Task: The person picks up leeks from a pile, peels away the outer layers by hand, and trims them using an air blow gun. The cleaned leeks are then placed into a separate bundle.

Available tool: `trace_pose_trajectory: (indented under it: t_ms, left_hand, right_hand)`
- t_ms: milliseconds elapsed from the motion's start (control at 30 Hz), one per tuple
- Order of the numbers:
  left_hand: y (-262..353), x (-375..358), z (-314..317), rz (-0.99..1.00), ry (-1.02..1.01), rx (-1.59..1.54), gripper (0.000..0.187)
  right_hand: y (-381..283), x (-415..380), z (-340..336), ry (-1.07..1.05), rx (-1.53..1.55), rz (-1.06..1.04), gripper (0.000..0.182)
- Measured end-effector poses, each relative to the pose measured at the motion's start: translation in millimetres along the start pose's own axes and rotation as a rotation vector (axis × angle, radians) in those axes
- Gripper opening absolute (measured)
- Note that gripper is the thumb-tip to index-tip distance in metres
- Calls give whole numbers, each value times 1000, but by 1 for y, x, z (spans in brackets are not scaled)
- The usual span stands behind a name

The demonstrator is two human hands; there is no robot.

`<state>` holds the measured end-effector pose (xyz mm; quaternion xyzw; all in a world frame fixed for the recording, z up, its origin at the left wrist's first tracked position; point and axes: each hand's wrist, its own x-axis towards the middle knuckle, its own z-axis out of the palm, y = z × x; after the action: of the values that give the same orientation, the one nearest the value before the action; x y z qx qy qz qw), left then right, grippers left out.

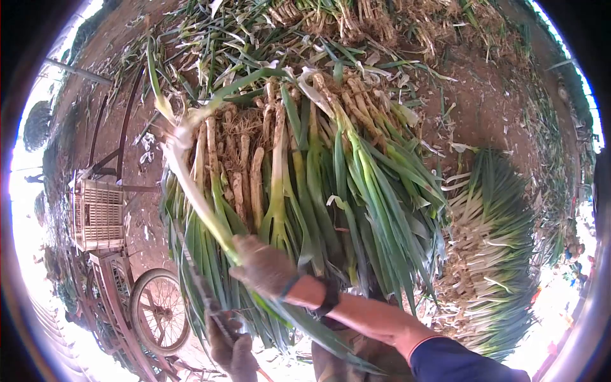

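Note:
My right hand, in a brown glove, is closed round the green part of a long green onion. The white shank points up and left, and loose skin and leaf at its root end are blurred. Lower left, my gloved left hand grips what looks like an air blow gun with a long thin nozzle angled up and left. A thin orange line shows by that hand. Beneath both hands lies a large pile of green onions, many with brown, soil-covered shanks and roots.
Right of the pile is a long stack of cleaner green onions. More unpeeled ones lie at the top among leaf scraps on brown ground. At left stand a cart wheel and a slatted crate.

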<state>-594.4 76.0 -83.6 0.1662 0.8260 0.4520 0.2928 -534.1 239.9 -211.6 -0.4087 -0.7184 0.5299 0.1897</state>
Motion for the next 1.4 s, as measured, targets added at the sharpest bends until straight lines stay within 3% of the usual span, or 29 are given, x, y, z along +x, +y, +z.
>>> trace_pose_trajectory:
  t_ms: [33, 67, 100, 133, 167, 200, 233, 267, 333, 400, 433, 467, 567, 700, 800, 933, 1200, 1233, 1400]
  left_hand:
    - [-9, 0, 11, -42, 5, -52, 86]
    - [1, -1, 12, -2, -250, -11, 75]
    - [-4, -2, 21, 15, -273, 12, 74]
    - [-13, -6, 32, 34, -292, 37, 74]
    - [-24, -9, 42, 17, -290, 46, 80]
    - [-35, -12, 53, 2, -292, 56, 87]
    - [-46, -17, 61, -35, -351, 7, 85]
    - [-46, -18, 72, 88, -408, 157, 83]
    - [-39, -20, 96, 235, -555, 283, 84]
    - [-20, -36, 118, 224, -637, 389, 84]
    - [-11, -47, 130, 102, -680, 442, 81]
    - [-15, -57, 140, 153, -694, 459, 81]
    - [-30, -85, 166, 287, -732, 493, 84]
    - [-44, -124, 190, 312, -781, 524, 87]
    - [-48, -152, 199, 182, -852, 571, 87]
    - [-35, -169, 216, 189, -803, 527, 80]
    - [-21, -93, 303, 252, -677, 525, 68]
    - [-26, -83, 313, 327, -623, 562, 66]
    - [4, -87, 308, 202, -625, 617, 63]
  right_hand:
    - [9, 10, -39, 46, -195, -1, 60]
    - [20, 20, -88, 92, -391, -1, 57]
    - [66, 26, -99, 360, -535, -28, 58]
    - [94, 36, -134, 331, -635, 145, 66]
    - [136, 42, -154, 471, -860, 202, 72]
    - [175, 47, -174, 482, -999, 282, 79]
    - [206, 49, -192, 326, -908, 400, 80]
    - [224, 55, -209, 180, -759, 563, 75]
    - [222, 49, -228, 106, -793, 574, 67]
    - [215, 28, -230, 113, -924, 462, 50]
    - [211, 10, -232, 116, -993, 406, 42]
    - [201, -12, -232, 147, -1049, 303, 35]
    - [170, -80, -225, 104, -1049, 332, 32]
    - [142, -167, -222, 50, -942, 352, 28]
    - [143, -211, -219, 93, -1006, 332, 30]
    - [146, -246, -222, 76, -1080, 274, 45]
    - [134, -267, -234, -78, -1192, 298, 57]
    - [133, -266, -234, -108, -1174, 325, 57]
    - [138, -269, -234, -123, -1098, 362, 56]
